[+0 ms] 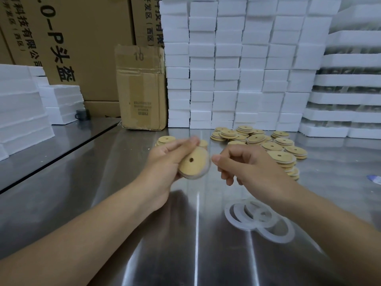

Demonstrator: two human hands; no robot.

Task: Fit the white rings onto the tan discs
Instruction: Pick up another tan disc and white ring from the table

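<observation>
Open tabletop before discs, foam wall behind

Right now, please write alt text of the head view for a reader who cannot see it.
The left hand holds a tan disc with a whitish edge above a steel table; the right hand, fingers curled, is beside it. White rings lie nearer, disc piles farther.

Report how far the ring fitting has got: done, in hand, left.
Done: unclear; the disc piles behind are too blurred to show any rings.
In hand: the left hand grips one tan disc with a whitish ring seemingly round its rim; the right hand is curled beside it.
Left: several loose white rings lie on the steel table, so more discs await.
</observation>
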